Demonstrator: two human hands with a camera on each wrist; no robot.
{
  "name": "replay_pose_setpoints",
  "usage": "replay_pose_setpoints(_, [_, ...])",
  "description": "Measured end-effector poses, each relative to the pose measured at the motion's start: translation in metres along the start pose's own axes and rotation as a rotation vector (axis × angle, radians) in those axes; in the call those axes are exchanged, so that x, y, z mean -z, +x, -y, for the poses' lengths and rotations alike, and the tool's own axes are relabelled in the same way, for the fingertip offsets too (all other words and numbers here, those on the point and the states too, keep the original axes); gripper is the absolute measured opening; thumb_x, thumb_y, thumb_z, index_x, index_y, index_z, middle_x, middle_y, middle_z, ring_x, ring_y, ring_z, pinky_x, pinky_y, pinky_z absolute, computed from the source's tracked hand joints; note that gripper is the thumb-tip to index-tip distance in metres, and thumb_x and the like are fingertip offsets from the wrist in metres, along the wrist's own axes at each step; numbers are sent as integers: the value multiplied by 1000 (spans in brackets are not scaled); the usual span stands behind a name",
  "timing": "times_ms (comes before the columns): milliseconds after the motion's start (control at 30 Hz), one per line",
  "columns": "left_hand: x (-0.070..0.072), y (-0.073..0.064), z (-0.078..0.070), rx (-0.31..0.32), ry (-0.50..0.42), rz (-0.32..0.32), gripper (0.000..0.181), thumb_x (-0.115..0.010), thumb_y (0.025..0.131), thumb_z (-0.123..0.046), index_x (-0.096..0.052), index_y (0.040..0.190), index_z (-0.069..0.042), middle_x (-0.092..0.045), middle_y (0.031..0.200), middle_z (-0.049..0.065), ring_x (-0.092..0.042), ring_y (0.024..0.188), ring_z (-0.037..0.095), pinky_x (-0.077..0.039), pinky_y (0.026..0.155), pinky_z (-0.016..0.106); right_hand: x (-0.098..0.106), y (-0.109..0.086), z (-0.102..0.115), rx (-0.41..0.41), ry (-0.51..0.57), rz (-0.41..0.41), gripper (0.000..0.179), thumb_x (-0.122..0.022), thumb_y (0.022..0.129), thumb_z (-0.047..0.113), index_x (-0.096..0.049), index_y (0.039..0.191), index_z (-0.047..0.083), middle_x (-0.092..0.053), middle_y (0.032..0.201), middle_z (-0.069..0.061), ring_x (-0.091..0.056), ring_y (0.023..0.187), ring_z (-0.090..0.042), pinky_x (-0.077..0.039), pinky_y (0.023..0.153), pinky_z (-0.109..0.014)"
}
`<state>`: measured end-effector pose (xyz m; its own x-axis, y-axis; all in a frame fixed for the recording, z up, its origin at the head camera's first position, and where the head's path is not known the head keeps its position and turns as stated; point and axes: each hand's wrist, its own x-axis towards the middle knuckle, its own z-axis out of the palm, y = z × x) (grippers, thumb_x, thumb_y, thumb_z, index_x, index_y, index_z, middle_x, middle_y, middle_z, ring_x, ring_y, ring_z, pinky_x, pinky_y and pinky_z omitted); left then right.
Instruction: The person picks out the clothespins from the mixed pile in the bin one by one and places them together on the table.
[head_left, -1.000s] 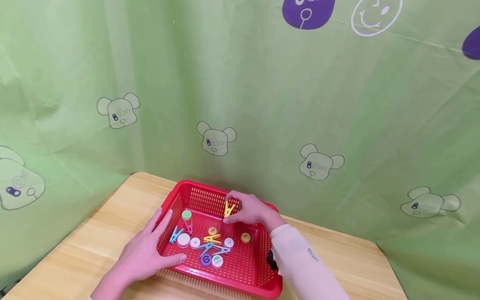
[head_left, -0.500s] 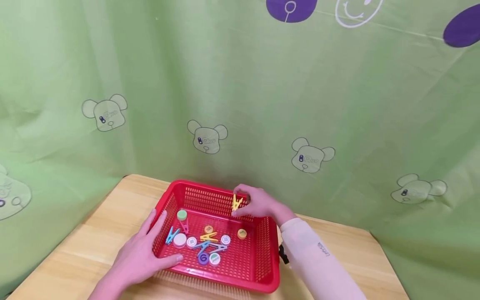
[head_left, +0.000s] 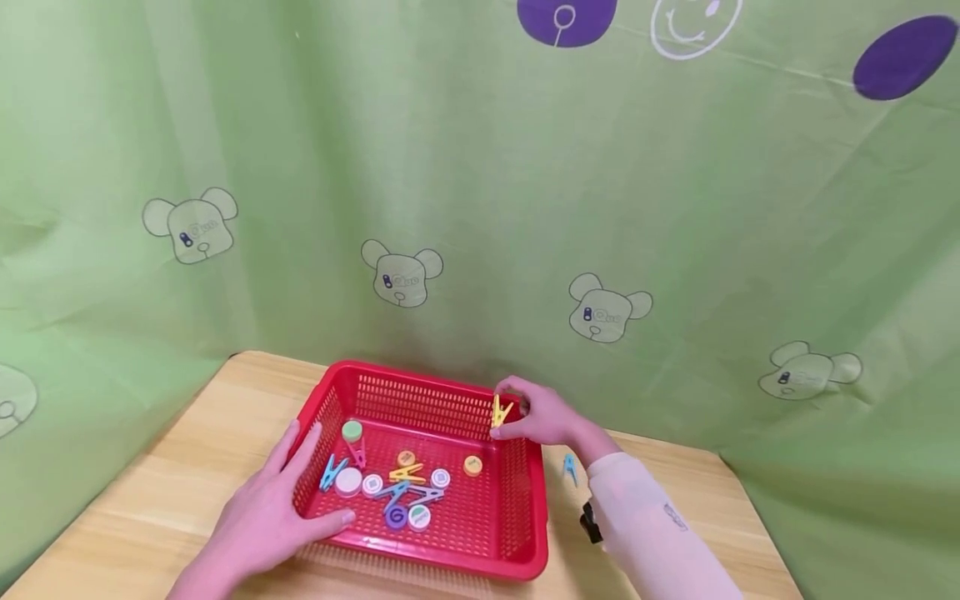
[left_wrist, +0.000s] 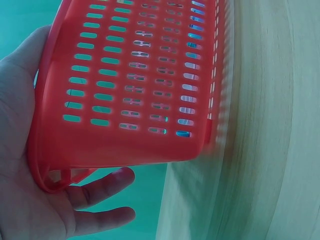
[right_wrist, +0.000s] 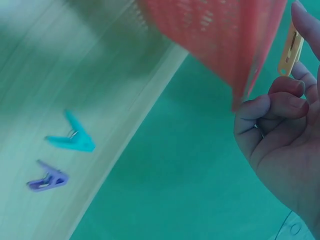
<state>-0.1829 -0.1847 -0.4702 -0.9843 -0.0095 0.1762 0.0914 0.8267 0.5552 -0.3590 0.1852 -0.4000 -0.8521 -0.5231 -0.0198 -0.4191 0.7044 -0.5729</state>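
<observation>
My right hand [head_left: 546,417] pinches a yellow clothespin [head_left: 500,411] between thumb and fingers, over the back right corner of the red plastic basket [head_left: 538,521]. In the right wrist view part of the same yellow clothespin [right_wrist: 291,50] shows between the fingertips. My left hand [head_left: 266,504] rests on the basket's front left corner. Its fingers lie along the left rim and the thumb reaches over the inside. Within the basket lie a pink clothespin [head_left: 357,454], a blue clothespin [head_left: 332,472], another yellow clothespin [head_left: 406,473] and several round caps, such as the purple cap [head_left: 396,517].
On the wooden table [head_left: 675,475], right of the basket, lies a blue clothespin [head_left: 571,468]. The right wrist view adds a purple clothespin [right_wrist: 47,180] beside it. A black object [head_left: 591,522] sits by the right sleeve. A green curtain [head_left: 480,167] hangs behind the table.
My right hand has carried the yellow clothespin rightward across the basket's back side to its right corner. The left hand has stayed at the rim. The head view has shifted somewhat.
</observation>
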Motion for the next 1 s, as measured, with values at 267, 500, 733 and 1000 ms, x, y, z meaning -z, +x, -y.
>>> replay_pose_setpoints(267, [1,0,-1,-6,3,4,125,-70,67,-81,-19,162,-18,-13,163,21,-40,130,52,-48,83,68,7,-12,-19,-19,-41,-36,60,-86,79,32,-56,128,19,-50,75,-5,-45,68,-19,-42,60,-35])
replay_pose_setpoints(500, [0,-1,-1,1,-1,8,126,-69,66,-82,-21,161,-16,-14,162,21,-40,130,51,-48,83,68,12,-21,-33,-29,-39,-47,60,-86,78,33,-56,129,19,-44,68,-1,-41,62,-16,-40,56,-34])
replay_pose_setpoints(733, [1,0,0,10,-10,16,126,-70,66,-82,-20,161,-17,-13,163,21,-39,131,51,-47,84,69,17,-29,-43,-45,-36,-59,62,-86,76,33,-56,129,18,-43,68,-2,-39,59,-16,-39,54,-33])
replay_pose_setpoints(1000, [1,-1,1,-2,-2,-2,124,-71,67,-79,-20,161,-17,-14,162,21,-40,130,52,-47,83,70,21,-38,-51,-75,-32,-62,62,-86,77,34,-54,129,21,-42,66,-1,-39,58,-14,-39,53,-31])
